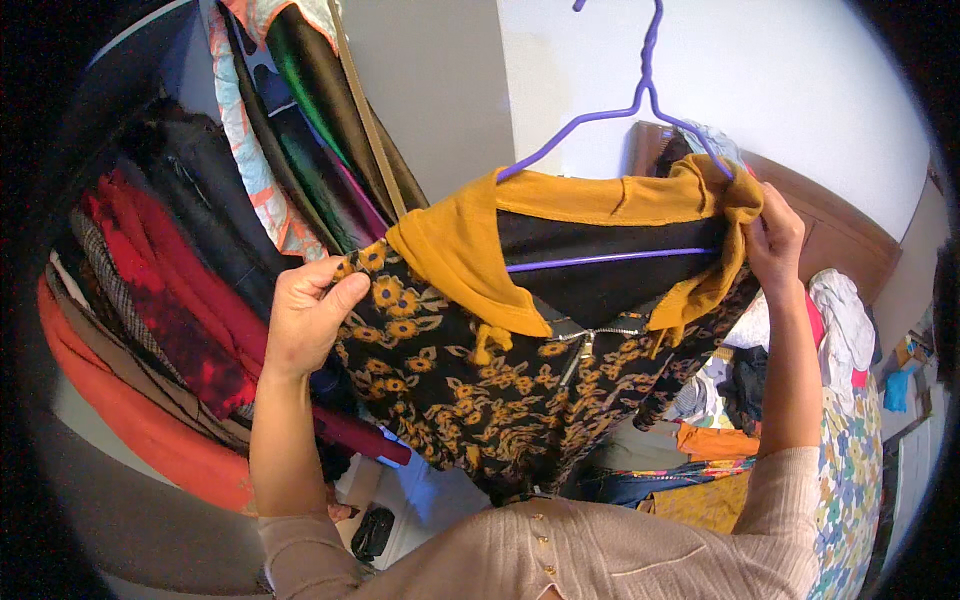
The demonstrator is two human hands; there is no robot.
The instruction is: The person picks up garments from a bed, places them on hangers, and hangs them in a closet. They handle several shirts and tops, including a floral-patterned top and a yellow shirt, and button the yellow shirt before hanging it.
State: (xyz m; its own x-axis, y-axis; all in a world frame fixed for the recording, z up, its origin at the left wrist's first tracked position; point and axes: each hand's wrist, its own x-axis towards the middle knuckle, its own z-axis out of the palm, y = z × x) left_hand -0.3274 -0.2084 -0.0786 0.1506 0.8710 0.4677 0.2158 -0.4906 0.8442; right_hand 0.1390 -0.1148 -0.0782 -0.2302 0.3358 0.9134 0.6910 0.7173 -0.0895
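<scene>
At nine o'clock my left hand (308, 318) pinches the shoulder of the black floral zip-neck top (500, 390) — near three, my right hand (778, 238) grasps its mustard collar (450, 265). The garment hangs at centre, on a purple wire hanger (647, 75) pointing to one o'clock.

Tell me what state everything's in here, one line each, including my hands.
Floral garment: on the hanger, held up
Mustard collar: spread open
Neck zipper: appears open at the top
Purple hanger: inside the garment, hook partly out of view
Left hand: pinching one shoulder
Right hand: gripping the collar's other side
Clothes at left: hanging side by side
Clothes at right: piled loosely
</scene>
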